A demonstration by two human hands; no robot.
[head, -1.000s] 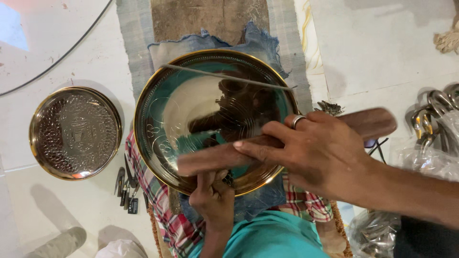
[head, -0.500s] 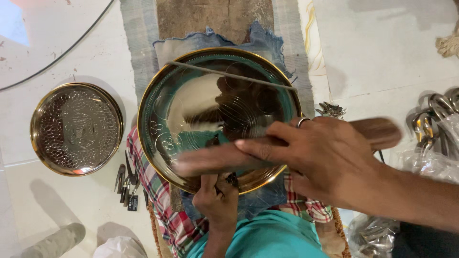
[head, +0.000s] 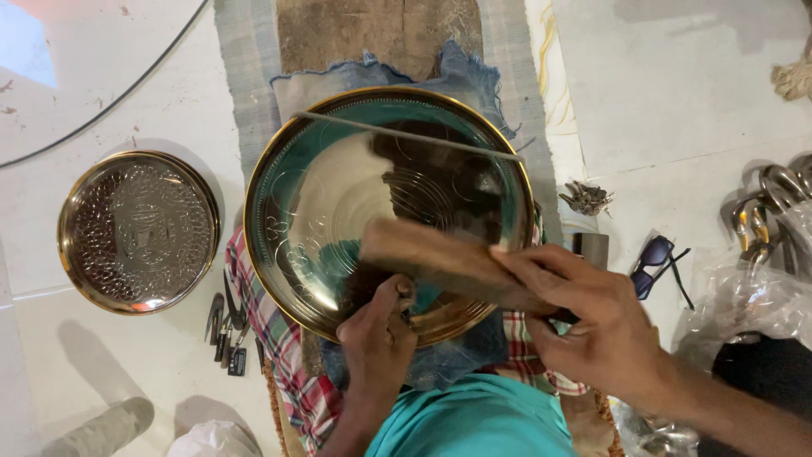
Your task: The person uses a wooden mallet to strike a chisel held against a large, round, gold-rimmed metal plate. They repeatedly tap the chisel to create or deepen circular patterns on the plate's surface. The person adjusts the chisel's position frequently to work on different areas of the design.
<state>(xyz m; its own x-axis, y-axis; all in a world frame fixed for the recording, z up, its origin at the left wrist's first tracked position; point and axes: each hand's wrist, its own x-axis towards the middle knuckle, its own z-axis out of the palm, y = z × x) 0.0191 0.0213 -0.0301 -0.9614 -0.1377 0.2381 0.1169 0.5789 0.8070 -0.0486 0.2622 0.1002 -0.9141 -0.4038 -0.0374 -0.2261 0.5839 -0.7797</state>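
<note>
Head view: right hand [head: 609, 338] is clamped on the wooden bat [head: 448, 262].
Change: bat has swung down over the big shiny plate [head: 288, 245].
Left hand [head: 378, 334]: pinches a small tool on the rim.

A gold-rimmed engraved brass plate [head: 338, 211] rests on red-checked cloth [head: 279, 355] beside a silver dotted embossed plate [head: 138, 231].

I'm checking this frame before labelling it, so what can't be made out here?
All in the head view:
- Wooden mallet: motion-blurred; its handle end hidden inside the right hand.
- Small tool under the left hand: fingers cover it.
- Large brass plate: near rim hidden by both hands.
- Small tools on the floor: too small to identify.
- Plastic bag: cut off by the right edge.
</note>
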